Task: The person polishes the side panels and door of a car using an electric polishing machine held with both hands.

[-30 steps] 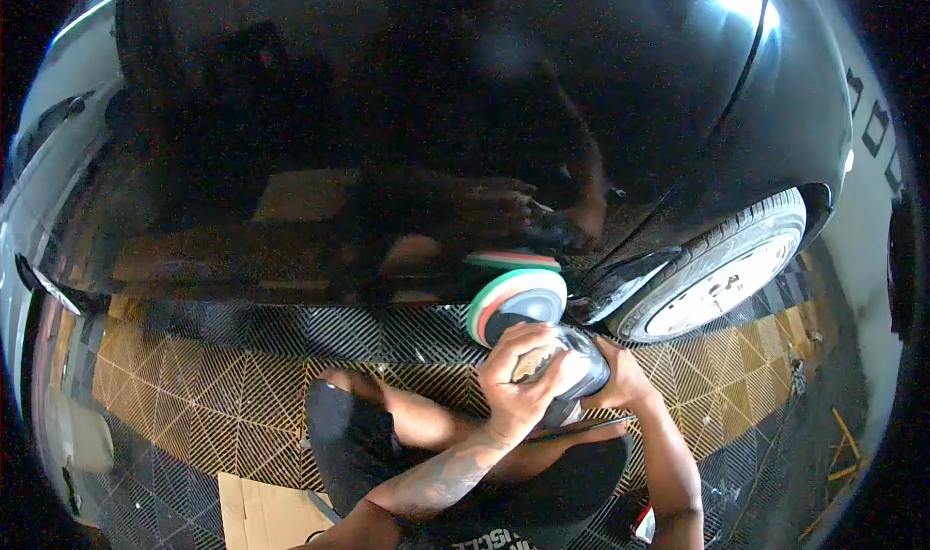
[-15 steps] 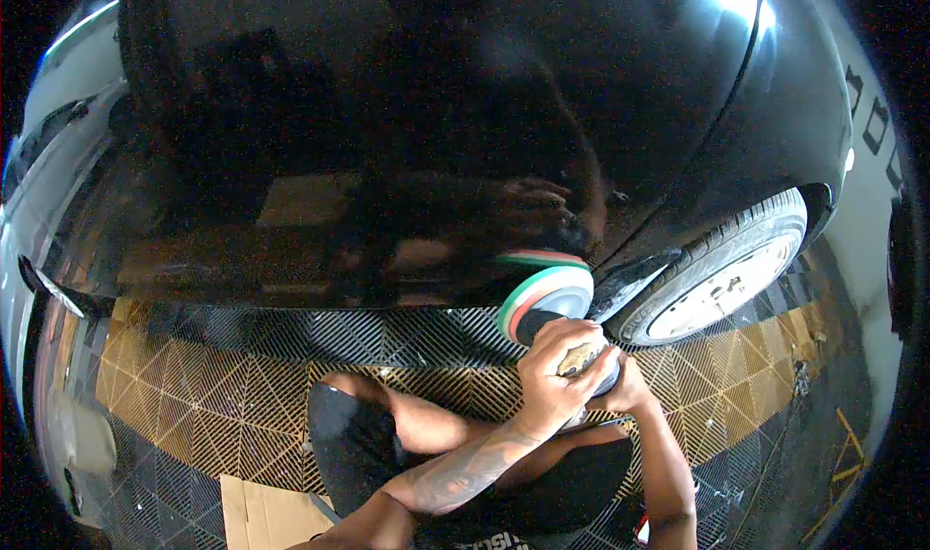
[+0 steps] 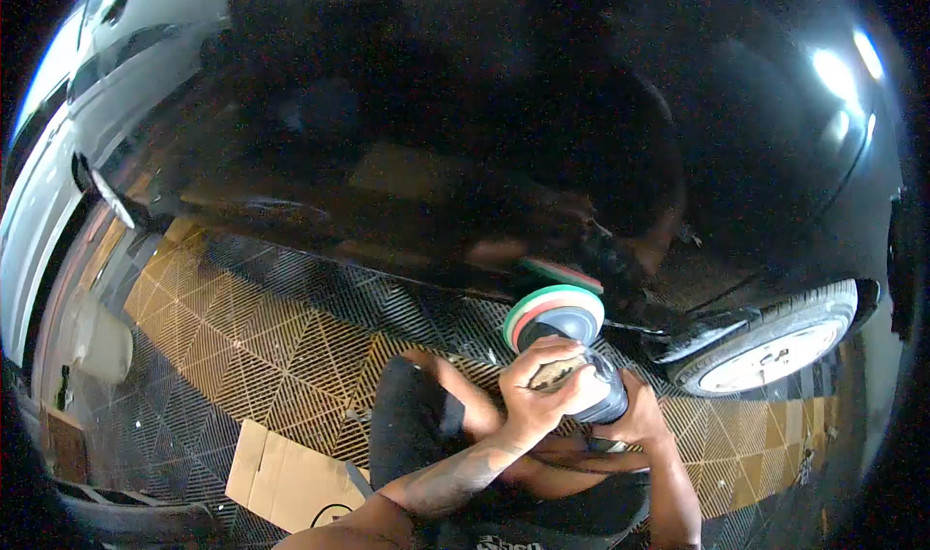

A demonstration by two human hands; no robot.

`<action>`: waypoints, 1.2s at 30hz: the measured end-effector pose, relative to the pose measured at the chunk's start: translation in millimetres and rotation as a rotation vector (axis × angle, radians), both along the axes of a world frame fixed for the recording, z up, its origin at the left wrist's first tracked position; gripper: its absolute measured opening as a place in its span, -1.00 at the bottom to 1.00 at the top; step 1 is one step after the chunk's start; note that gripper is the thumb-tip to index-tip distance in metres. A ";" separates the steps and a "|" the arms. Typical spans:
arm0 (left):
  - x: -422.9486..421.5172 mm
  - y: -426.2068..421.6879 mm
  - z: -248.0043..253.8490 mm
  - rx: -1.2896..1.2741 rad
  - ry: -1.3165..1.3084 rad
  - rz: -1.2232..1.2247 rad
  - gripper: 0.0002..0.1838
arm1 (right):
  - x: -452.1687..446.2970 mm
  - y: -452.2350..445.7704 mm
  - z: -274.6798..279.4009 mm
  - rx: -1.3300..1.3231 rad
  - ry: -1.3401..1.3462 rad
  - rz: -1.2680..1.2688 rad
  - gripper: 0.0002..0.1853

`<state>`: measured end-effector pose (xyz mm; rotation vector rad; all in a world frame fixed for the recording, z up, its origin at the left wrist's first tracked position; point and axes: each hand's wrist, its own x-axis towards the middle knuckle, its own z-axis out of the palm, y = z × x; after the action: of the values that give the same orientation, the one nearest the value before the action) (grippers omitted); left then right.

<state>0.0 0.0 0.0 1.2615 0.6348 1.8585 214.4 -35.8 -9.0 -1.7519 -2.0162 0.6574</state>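
Observation:
A car polisher (image 3: 601,405) with a round green, white and red foam pad (image 3: 511,325) is gripped in both hands. My left hand (image 3: 547,390) wraps over the front of its body, just behind the grey backing plate (image 3: 573,323). Around the rear of the body my right hand (image 3: 639,416) is closed, its fingers partly hidden. The pad faces the lower side of a glossy black car (image 3: 436,163), which mirrors it. Whether pad and paint touch, I cannot tell.
A wheel (image 3: 775,351) of the car stands to the right of the polisher. Flattened cardboard (image 3: 291,477) lies on the black and tan grid floor (image 3: 262,327) at lower left. Another vehicle (image 3: 136,66) is at the far left, near a pale container (image 3: 102,342).
My view has turned, so the car's side now slants down to the right. The polisher stays in both hands, its pad tipped more upward and sitting slightly lower in view.

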 end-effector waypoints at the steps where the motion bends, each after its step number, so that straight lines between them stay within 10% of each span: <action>1: -2.4 1.4 -2.8 -0.016 -0.048 -0.010 -0.68 | 1.4 5.7 -0.6 0.003 -0.005 0.018 -0.05; 20: -239.9 62.8 -4.9 0.280 -0.145 0.364 -0.67 | -240.1 97.5 38.6 0.311 -0.086 0.318 -0.12; 36: -86.9 41.3 57.2 0.482 0.291 0.004 -0.62 | -106.5 40.0 -11.8 0.405 0.236 -0.013 -0.21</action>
<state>-86.9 41.3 57.2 1.8666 0.3411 1.9130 107.9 4.3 -20.8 -1.3812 -1.8205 0.3931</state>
